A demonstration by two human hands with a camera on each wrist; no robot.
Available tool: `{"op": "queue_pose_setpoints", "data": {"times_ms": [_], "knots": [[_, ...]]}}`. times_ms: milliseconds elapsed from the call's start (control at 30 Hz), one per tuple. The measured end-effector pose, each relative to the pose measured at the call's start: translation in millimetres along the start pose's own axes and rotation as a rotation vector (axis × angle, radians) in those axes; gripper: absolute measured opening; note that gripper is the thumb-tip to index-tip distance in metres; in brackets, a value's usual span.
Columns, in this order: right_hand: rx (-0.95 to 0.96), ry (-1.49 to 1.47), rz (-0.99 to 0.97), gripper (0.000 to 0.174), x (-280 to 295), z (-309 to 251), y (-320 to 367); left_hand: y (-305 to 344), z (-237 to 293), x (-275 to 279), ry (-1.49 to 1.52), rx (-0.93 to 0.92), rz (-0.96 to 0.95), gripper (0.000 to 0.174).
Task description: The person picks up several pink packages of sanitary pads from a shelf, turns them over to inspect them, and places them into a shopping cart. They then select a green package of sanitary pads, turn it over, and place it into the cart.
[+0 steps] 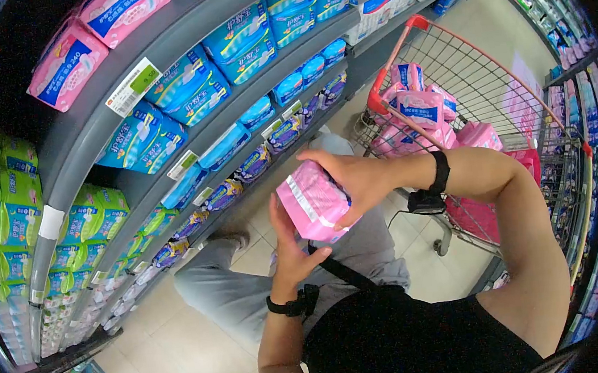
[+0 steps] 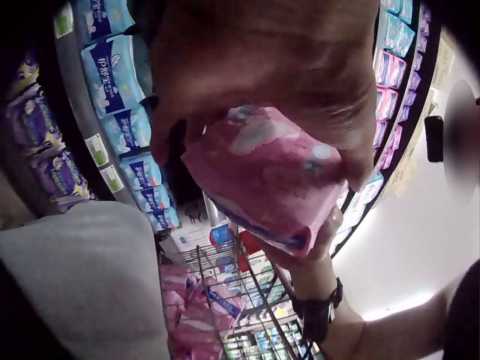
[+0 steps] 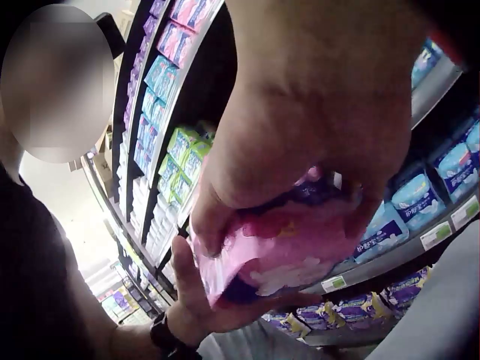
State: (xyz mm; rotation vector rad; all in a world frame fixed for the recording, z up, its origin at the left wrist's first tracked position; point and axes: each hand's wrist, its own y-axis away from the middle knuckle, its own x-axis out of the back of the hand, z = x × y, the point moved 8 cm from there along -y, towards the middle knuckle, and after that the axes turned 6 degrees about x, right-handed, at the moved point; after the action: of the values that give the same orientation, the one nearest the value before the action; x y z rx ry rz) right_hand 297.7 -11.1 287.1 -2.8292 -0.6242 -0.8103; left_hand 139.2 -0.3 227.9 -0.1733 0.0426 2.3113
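Both hands hold a pink pack of sanitary pads [image 1: 313,201] in front of the body. The right hand [image 1: 358,184] grips it from above, thumb on one side and fingers on the other, as the right wrist view shows. Cupped along the opposite side and underneath is the left hand [image 1: 293,251], its thumb standing out near the lower edge. In the left wrist view the left hand [image 2: 262,67] hides part of the pack [image 2: 262,176]. Similar pink packs [image 1: 422,109] lie in the shopping cart [image 1: 474,48] to the right.
Curved grey shelves on the left carry blue packs [image 1: 240,40], green packs [image 1: 1,196], purple packs [image 1: 253,163] and two pink packs [image 1: 71,62] up high. A price tag [image 1: 132,87] hangs on a shelf edge. The person's bent leg [image 1: 229,281] is beneath the hands, over the tiled floor [image 1: 163,353].
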Motion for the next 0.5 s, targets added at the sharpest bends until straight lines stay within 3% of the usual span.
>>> {"op": "queue_pose_setpoints", "data": {"times_ms": [67, 433, 500], "knots": [[0.089, 0.027, -0.017, 0.129, -5.5, -9.7, 0.3, -0.8, 4.2, -0.5, -0.002, -0.001, 0.019, 0.139], [0.131, 0.036, -0.073, 0.131, -9.0, -13.4, 0.5, 8.7, -0.6, 20.1, -0.076, -0.104, 0.190, 0.128], [0.124, 0.012, -0.091, 0.132, -8.1, -15.0, 0.4, 10.5, 1.6, 22.3, 0.058, -0.048, 0.191, 0.125]]}}
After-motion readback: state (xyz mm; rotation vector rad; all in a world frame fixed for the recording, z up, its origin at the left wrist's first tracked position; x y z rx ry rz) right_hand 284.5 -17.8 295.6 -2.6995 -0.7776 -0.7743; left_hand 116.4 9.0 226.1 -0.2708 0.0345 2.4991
